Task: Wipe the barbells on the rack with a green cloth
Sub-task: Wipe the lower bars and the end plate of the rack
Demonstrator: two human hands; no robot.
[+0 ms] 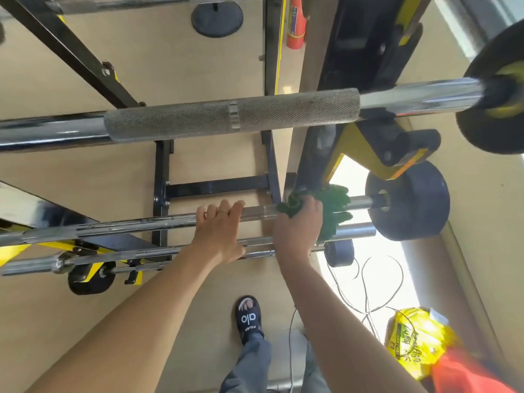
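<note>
Judging from how things lay, the wiping was under way but nowhere near finished. Largest was the black and yellow rack [351, 143], rising above and beyond both hands and carrying several bars on different levels. Highest above the hands ran the thick top barbell [232, 116] with its knurled sleeve, and nothing showed whether it had been wiped. Below it, directly under both hands, sat the middle barbell [136, 224], its black weight plate [411, 202] just past the right hand on the outer side. A lower barbell [141, 255] ran beneath the wrists, nearer the person, and no cloth touched it. The left hand [219, 235] rested on the middle barbell with fingers draped over the bar, loosely curled around it as if to steady it. The right hand [299, 225] was closed around the green cloth [331, 211], bunching it against the same bar just beside the left hand, near the plate end. My reading was that this one bar was the step in hand, with its long left stretch and probably the other bars left to do
</note>
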